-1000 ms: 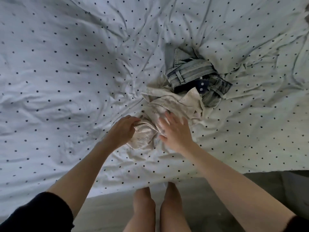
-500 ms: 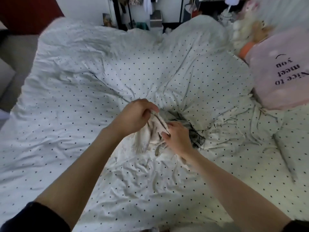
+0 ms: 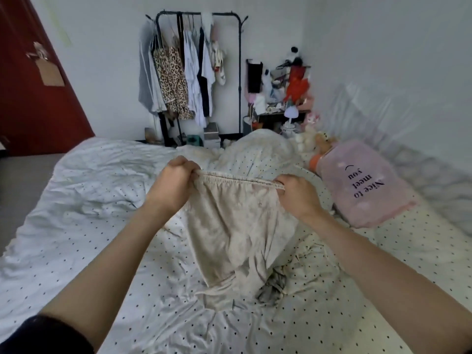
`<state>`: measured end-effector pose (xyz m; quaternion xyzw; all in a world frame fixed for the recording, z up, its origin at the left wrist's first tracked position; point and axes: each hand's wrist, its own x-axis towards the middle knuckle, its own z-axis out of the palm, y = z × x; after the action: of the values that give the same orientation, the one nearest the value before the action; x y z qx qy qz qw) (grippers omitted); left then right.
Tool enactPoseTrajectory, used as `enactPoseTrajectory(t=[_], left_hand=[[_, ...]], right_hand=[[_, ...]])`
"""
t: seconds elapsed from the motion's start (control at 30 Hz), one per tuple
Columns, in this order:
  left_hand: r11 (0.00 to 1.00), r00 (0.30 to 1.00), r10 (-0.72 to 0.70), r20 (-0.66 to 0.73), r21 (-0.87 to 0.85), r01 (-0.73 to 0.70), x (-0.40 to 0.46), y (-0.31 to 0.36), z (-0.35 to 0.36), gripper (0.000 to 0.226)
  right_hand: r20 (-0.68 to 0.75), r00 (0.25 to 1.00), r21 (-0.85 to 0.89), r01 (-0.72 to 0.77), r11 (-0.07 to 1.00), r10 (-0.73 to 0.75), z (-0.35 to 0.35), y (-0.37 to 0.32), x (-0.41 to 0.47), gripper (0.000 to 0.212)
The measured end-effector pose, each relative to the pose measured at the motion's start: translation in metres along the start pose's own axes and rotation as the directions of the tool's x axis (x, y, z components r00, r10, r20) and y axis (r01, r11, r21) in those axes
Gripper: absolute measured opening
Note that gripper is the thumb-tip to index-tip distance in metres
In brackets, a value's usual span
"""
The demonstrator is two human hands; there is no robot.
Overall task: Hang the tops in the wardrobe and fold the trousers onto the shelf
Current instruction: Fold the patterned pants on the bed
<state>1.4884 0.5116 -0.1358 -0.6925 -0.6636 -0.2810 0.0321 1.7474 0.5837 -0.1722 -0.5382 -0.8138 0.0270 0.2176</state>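
Observation:
Beige trousers [image 3: 235, 231] with an elastic waistband hang in the air above the bed. My left hand [image 3: 173, 185] grips the waistband's left end and my right hand [image 3: 296, 195] pinches its right end, stretching it flat between them. The trouser legs trail down onto the dotted duvet [image 3: 97, 226]. A bit of grey denim jeans [image 3: 270, 290] peeks out beneath them on the bed. Across the room stands a black clothes rack [image 3: 199, 72] with several tops on hangers.
A pink pillow [image 3: 365, 185] with lettering lies at the bed's right side, with soft toys behind it. A cluttered small table [image 3: 283, 103] stands right of the rack. A dark red door [image 3: 33, 80] is at the left, with grey floor beside the bed.
Both hands lifted the beige trousers off the bed and pulled the waistband out wide. My head has come up, so the rack and far wall show.

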Motion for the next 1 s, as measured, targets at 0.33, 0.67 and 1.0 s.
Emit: enactPoseTrajectory(t=[0.33, 0.67, 1.0], left_hand=[[1.000, 0.898, -0.030, -0.440, -0.012, 0.028, 0.097, 0.044, -0.126, 0.021], [0.985, 0.745, 0.161, -0.647, 0.156, -0.077, 0.150, 0.075, -0.220, 0.016], [0.981, 0.779, 0.049, -0.625, -0.115, -0.154, 0.166, 0.105, -0.269, 0.020]], right_hand=[[-0.200, 0.979, 0.436, 0.045, 0.899, 0.048, -0.178, -0.027, 0.073, 0.024], [-0.385, 0.920, 0.683, 0.228, 0.694, 0.076, -0.315, -0.056, 0.107, 0.034], [-0.443, 0.895, 0.623, 0.349, 0.700, -0.052, -0.381, -0.059, 0.118, 0.015]])
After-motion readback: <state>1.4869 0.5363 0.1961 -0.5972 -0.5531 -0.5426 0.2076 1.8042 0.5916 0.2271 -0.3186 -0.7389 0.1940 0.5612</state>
